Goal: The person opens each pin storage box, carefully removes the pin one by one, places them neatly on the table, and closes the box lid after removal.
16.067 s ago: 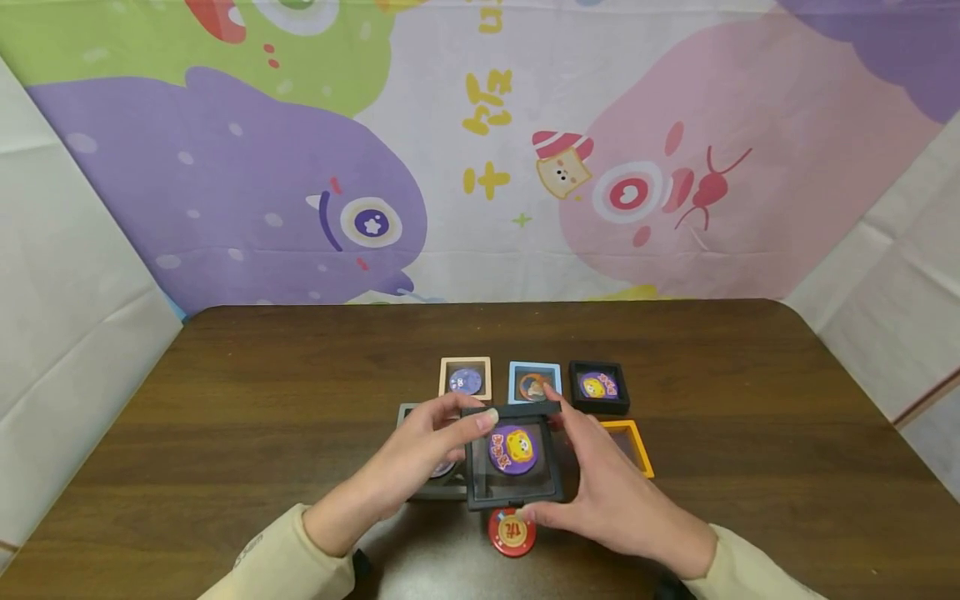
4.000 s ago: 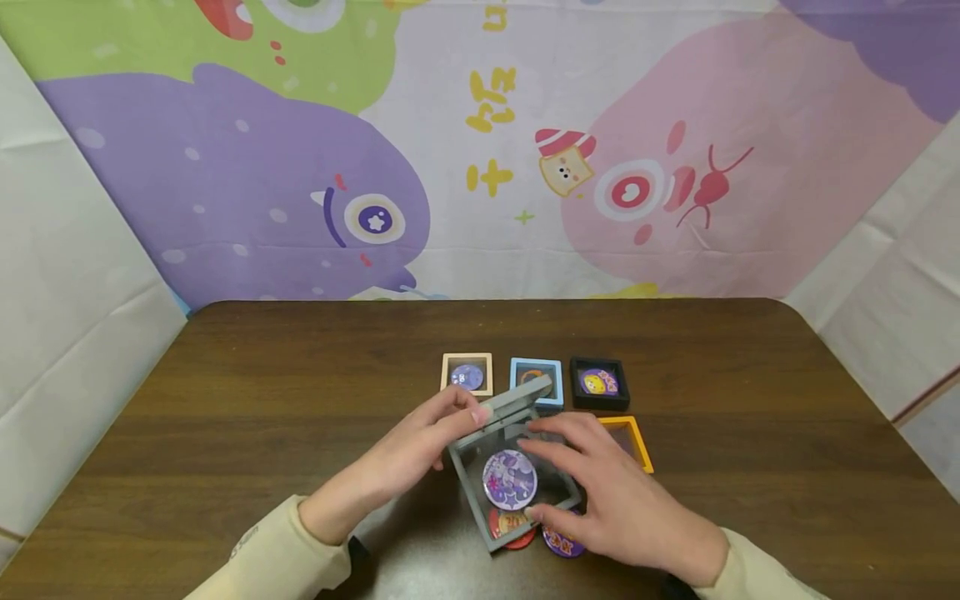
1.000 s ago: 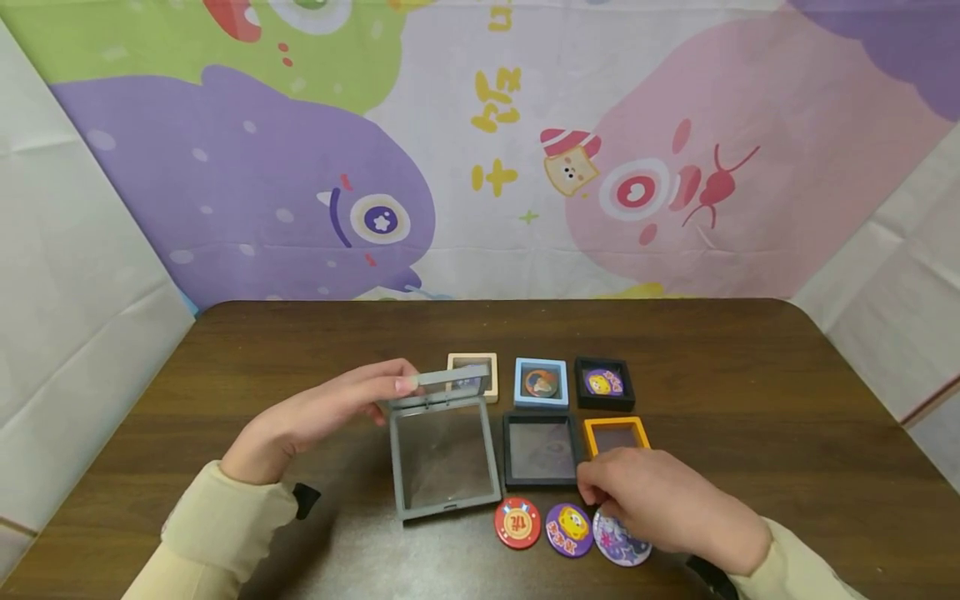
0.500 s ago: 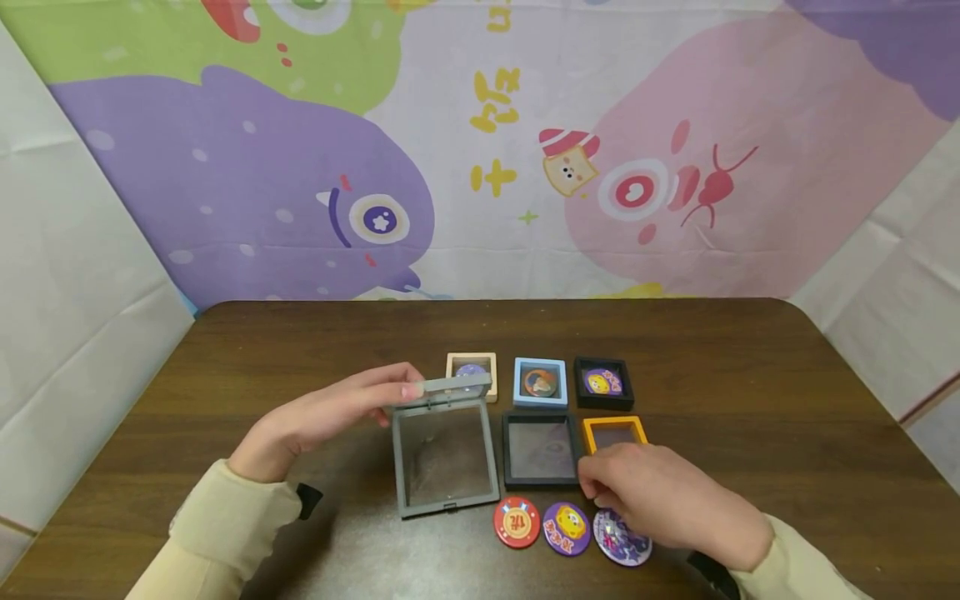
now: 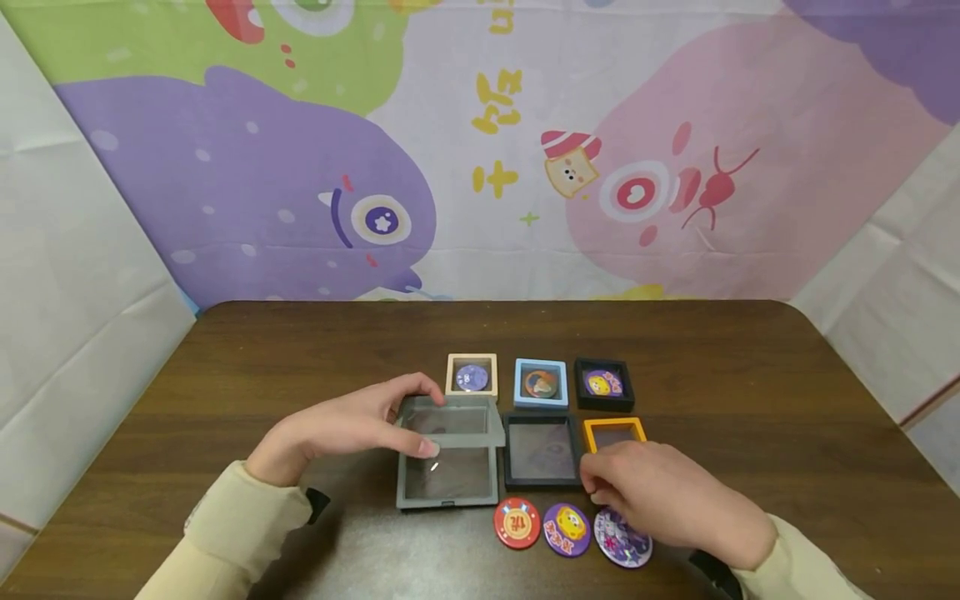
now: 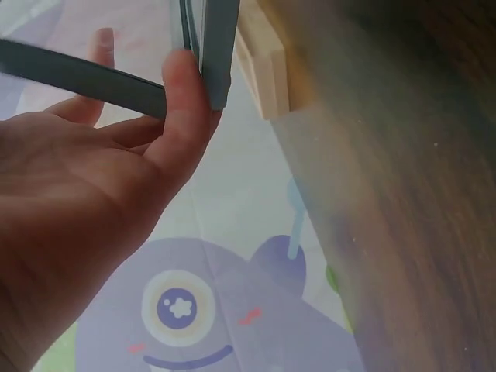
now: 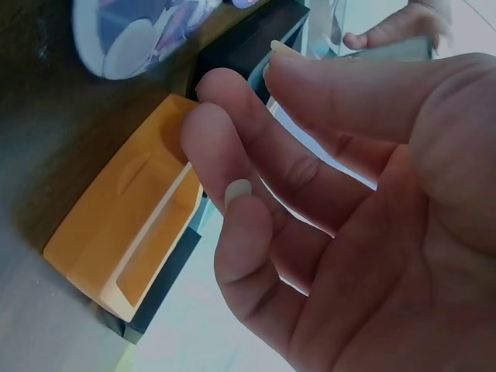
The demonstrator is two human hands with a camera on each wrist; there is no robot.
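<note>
In the head view my left hand (image 5: 360,425) is at the grey display frame (image 5: 446,504), its thumb at the front edge of the half-raised clear lid (image 5: 450,418) and its index finger by the back edge. In the left wrist view, fingertips meet the grey frame's edge (image 6: 219,58). Nothing shows inside this frame. My right hand (image 5: 663,496) hovers with loosely curled fingers over the purple-and-white badge (image 5: 621,546), near the orange frame (image 5: 613,425). The right wrist view shows nothing between its fingers (image 7: 298,167). A purple bear badge (image 5: 567,530) and a red badge (image 5: 517,523) lie alongside.
A larger black frame (image 5: 541,483) stands right of the grey one. Behind sit a beige frame (image 5: 472,358), a light blue frame (image 5: 542,364) and a small black frame (image 5: 628,392), each with a badge. A printed cloth (image 5: 495,242) hangs beyond the table (image 5: 262,358).
The purple-and-white badge has left the grey frame for the right end of the badge row. The grey lid has tipped down towards the front under my left hand. My right hand stays put lately.
</note>
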